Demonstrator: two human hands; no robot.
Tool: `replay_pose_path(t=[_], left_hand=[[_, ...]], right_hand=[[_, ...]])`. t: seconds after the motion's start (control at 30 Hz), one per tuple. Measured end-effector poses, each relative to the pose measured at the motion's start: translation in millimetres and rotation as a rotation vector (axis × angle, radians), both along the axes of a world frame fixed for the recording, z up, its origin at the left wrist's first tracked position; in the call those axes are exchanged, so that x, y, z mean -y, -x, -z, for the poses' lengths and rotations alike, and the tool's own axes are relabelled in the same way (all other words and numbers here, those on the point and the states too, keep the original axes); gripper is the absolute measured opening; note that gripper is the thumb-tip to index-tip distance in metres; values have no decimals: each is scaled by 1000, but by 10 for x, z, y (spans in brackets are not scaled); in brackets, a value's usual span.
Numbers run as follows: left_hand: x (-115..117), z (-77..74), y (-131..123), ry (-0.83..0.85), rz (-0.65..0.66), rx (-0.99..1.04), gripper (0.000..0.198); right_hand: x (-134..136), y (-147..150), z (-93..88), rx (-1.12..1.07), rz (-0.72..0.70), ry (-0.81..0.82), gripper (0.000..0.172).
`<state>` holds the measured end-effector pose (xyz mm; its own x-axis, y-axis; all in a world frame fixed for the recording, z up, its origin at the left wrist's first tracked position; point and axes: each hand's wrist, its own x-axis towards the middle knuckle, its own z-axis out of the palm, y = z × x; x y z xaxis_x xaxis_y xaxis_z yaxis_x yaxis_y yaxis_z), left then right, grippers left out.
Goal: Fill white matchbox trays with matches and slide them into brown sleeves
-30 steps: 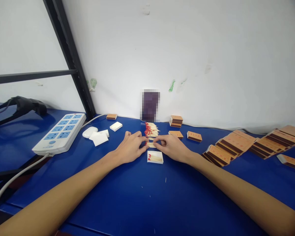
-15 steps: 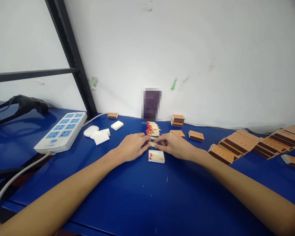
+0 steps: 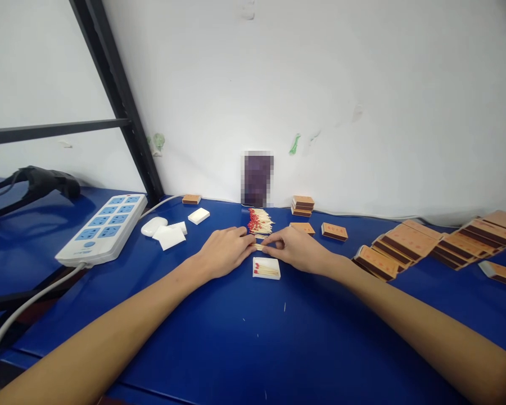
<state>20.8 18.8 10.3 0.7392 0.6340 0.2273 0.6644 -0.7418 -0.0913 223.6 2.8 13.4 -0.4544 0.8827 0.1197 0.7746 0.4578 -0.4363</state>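
Between my two hands is a small bunch of matches [image 3: 258, 247], lying crosswise over the blue table. My left hand [image 3: 230, 250] closes on the head end of the bunch, and my right hand [image 3: 293, 249] pinches the plain end. Just below them sits a white matchbox tray [image 3: 277, 276], with several red-tipped matches [image 3: 265, 270] lying in it. Behind my fingers lies a pile of loose red-headed matches [image 3: 260, 221], its near part partly hidden by the hands.
Orange matchboxes lie in rows [image 3: 409, 242] at the right, with a small stack [image 3: 302, 206] by the wall. At the left are a power strip [image 3: 105, 228], white card pieces [image 3: 171, 236] and a white tray [image 3: 198, 215]. A black metal frame [image 3: 113, 90] rises behind.
The whole view has shifted slightly left. Both hands stay at the bunch of matches with hardly any movement, and the tray keeps its place below them.
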Motion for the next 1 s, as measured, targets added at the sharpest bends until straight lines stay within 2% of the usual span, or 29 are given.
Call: replay_pose_path(t=[0.3,0.57,1.0], left_hand=[[-8,6,33,141,3,81,30],[8,-19,31,64,-19,-10,31],[0,12,26,139,-6,5,27]], right_hand=[[20,27,3,18,6,-42,24],[3,26,37,-2,27,-8,22],[-8,15,48,-4,24,-4,20]])
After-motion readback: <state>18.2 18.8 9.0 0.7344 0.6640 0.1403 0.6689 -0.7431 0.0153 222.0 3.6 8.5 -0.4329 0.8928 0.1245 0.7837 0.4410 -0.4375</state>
